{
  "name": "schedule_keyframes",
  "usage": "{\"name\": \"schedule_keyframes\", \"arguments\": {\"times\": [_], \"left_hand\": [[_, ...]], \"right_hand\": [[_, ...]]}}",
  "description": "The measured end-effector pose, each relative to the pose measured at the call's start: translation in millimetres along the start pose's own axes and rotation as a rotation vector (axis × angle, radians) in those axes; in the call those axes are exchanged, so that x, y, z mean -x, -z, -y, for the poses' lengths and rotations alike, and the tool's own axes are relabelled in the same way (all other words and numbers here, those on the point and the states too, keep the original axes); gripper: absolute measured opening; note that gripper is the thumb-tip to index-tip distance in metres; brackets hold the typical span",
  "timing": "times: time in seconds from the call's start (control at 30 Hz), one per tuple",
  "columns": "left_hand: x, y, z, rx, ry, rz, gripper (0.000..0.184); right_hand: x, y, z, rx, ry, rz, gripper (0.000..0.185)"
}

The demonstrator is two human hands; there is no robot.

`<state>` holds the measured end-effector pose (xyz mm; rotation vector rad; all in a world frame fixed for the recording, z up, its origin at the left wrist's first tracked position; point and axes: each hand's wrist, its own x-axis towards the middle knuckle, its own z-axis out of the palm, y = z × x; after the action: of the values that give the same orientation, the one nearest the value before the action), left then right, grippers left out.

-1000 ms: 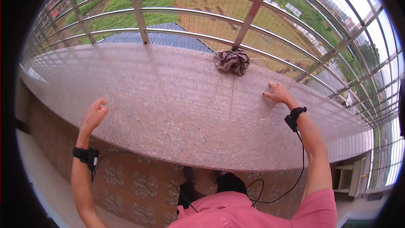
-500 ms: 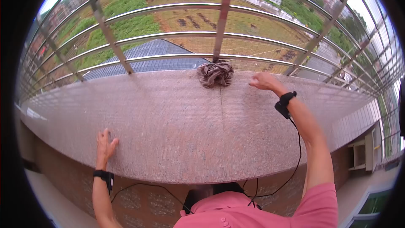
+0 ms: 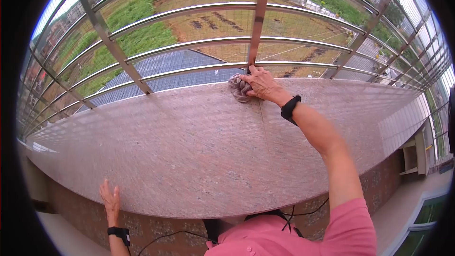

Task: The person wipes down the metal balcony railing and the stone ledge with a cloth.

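A crumpled grey-brown cloth (image 3: 238, 89) lies at the far edge of the speckled pinkish stone ledge (image 3: 189, 151), by the foot of an upright metal post (image 3: 256, 33). My right hand (image 3: 266, 86) has its fingers curled over the right side of the cloth, with the fingertips close to the post. Part of the cloth is hidden under that hand. My left hand (image 3: 110, 201) is at the near left edge of the ledge, fingers apart and holding nothing; whether it touches the stone I cannot tell.
Metal railing bars (image 3: 199, 42) run along the far side of the ledge, with a field and a dark roof (image 3: 166, 66) beyond. A black cable (image 3: 180, 232) hangs near my body. At right stands a pale open-fronted cabinet (image 3: 414, 156).
My right hand has moved left onto the cloth and taken hold of it. My left hand has drawn back towards the near edge. The view has shifted slightly.
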<state>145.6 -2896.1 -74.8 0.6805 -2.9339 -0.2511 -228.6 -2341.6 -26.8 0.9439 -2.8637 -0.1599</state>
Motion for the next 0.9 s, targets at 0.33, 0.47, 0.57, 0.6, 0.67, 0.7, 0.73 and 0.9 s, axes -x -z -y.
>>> {"name": "schedule_keyframes", "arguments": {"times": [0.33, 0.47, 0.57, 0.6, 0.67, 0.7, 0.73, 0.9], "left_hand": [[7, -41, 14, 0.064, -0.118, -0.249, 0.045], [6, -39, 8, 0.026, -0.069, -0.251, 0.046], [7, -38, 5, 0.019, -0.035, -0.224, 0.047], [6, -38, 6, 0.020, -0.028, -0.226, 0.047], [6, -38, 7, 0.038, -0.020, -0.167, 0.048], [6, -39, 7, 0.044, -0.023, -0.164, 0.048], [7, -40, 8, 0.041, -0.029, -0.168, 0.049], [8, -45, 10, -0.006, -0.013, -0.168, 0.051]], "right_hand": [[-22, 4, 33, -0.200, -0.443, -0.218, 0.035], [-17, 1, 34, -0.364, -0.751, -0.618, 0.035], [-39, -13, 45, -0.449, -0.886, -0.713, 0.039], [-46, -17, 49, -0.472, -0.939, -0.759, 0.041], [-57, -26, 52, -0.465, -1.007, -0.740, 0.046], [-64, -30, 56, -0.471, -1.098, -0.780, 0.048], [-69, -33, 59, -0.478, -1.189, -0.823, 0.050], [-98, -3, 101, -0.721, -1.171, -0.787, 0.052]]}}
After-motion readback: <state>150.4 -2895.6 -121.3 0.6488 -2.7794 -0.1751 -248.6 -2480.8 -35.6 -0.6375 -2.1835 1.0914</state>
